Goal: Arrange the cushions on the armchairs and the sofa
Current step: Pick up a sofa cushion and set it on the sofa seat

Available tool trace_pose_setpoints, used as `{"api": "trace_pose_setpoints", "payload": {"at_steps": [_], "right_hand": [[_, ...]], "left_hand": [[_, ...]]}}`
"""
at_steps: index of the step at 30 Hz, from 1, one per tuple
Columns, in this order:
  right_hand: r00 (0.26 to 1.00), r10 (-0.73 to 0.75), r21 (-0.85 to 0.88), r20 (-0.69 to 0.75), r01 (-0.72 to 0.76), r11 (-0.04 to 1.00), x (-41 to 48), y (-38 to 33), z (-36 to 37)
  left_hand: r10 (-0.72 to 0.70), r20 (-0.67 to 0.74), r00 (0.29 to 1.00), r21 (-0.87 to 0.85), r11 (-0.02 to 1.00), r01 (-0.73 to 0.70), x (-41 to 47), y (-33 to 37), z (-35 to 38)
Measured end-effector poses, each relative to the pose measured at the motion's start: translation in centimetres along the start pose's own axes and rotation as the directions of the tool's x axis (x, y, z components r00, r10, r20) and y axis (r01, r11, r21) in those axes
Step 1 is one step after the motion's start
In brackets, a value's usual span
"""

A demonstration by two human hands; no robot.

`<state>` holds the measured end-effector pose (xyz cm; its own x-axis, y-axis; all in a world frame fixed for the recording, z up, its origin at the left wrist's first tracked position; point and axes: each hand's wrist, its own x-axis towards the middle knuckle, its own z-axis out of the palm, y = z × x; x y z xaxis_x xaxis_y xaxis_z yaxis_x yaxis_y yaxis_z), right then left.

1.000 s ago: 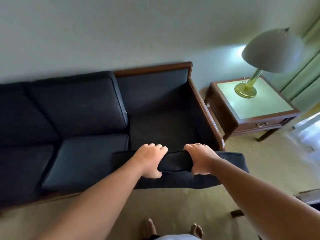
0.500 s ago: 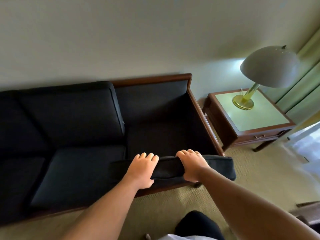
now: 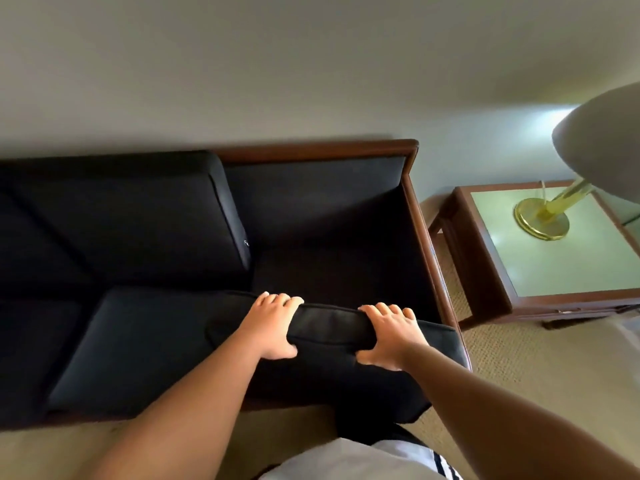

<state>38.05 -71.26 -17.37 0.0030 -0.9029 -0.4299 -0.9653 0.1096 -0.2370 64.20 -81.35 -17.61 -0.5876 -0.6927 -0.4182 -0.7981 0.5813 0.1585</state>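
Note:
A dark sofa with a wooden frame (image 3: pixel 414 202) stands against the wall. Its right seat bay (image 3: pixel 339 271) is bare, without a cushion. I hold a black seat cushion (image 3: pixel 332 332) by its upper edge, over the front of that bay. My left hand (image 3: pixel 273 323) and my right hand (image 3: pixel 388 336) both grip this edge, fingers over the top. The cushion's left corner overlaps the middle seat cushion (image 3: pixel 138 341). A back cushion (image 3: pixel 138 216) sits behind the middle seat.
A wooden side table (image 3: pixel 561 271) with a pale top stands right of the sofa, carrying a brass lamp (image 3: pixel 542 220) with a grey shade. Beige carpet (image 3: pixel 554 368) lies between sofa and table. My white shirt shows at the bottom.
I have stepped closer to the sofa. The cushion has moved forward and up over the sofa's front edge, now above the bare right bay. Both hands keep their grip.

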Motion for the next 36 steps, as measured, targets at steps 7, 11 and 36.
{"api": "trace_pose_setpoints", "payload": {"at_steps": [7, 11, 36], "right_hand": [[0.992, 0.019, 0.024, 0.124, -0.022, 0.999, 3.9, 2.9, -1.0], [0.976, 0.012, -0.002, 0.218, -0.012, 1.0, 5.1, 3.9, -2.0], [0.983, 0.033, -0.206, 0.18, 0.005, 0.979, 7.7, -0.7, -7.1]], "left_hand": [[-0.133, 0.071, 0.989, 0.102, 0.987, 0.125, 4.4, 1.3, -0.3], [-0.132, 0.099, 0.986, 0.092, 0.988, 0.123, 5.9, 0.6, -0.9], [0.095, 0.078, 0.992, 0.093, 0.99, -0.103, 6.0, -3.6, -5.2]]}}
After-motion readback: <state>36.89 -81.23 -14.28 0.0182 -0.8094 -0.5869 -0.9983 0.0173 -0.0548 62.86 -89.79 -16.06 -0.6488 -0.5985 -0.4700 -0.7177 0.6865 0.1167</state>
